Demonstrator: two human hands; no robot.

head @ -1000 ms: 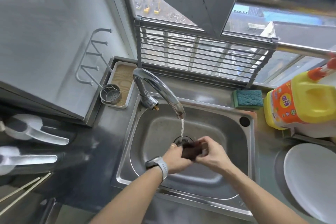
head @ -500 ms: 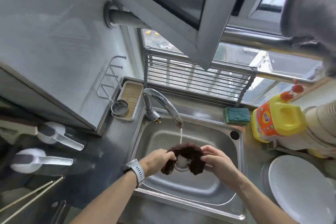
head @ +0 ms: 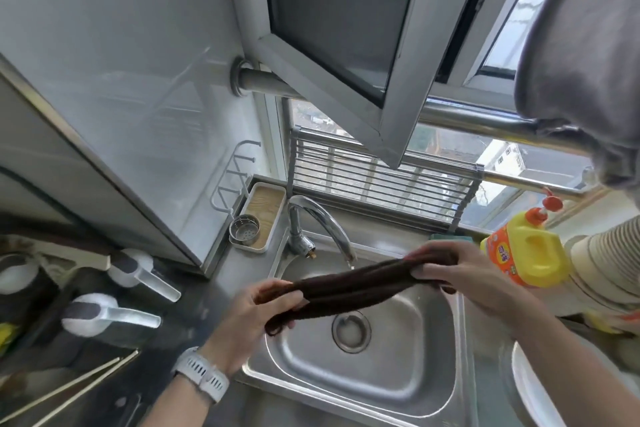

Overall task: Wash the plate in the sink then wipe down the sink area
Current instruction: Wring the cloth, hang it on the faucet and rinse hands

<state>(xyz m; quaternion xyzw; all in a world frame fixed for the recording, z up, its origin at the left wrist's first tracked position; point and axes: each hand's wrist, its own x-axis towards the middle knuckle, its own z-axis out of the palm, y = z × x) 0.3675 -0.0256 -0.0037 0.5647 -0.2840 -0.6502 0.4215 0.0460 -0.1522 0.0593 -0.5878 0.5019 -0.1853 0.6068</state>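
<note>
A dark brown cloth [head: 360,282] is stretched into a long twisted roll above the steel sink [head: 426,357]. My left hand [head: 256,315], with a white watch on the wrist, grips its lower left end. My right hand [head: 460,274] grips the upper right end. The curved tap [head: 325,222] stands behind the cloth, its spout tip just above it. The drain [head: 350,330] shows in the basin below. A white plate [head: 533,392] lies on the counter at the lower right, partly hidden by my right forearm.
A yellow detergent bottle [head: 526,253] stands right of the sink beside stacked beige bowls [head: 609,260]. A tray with a metal strainer [head: 244,229] sits left of the tap. An open window frame [head: 346,55] and a hanging grey cloth [head: 585,45] overhang. White scoops [head: 114,314] and chopsticks [head: 69,388] lie left.
The bunched cloth has been pulled out into a long roll and lifted above the basin. My hands moved apart, the right one up and right. The view tilted upward.
</note>
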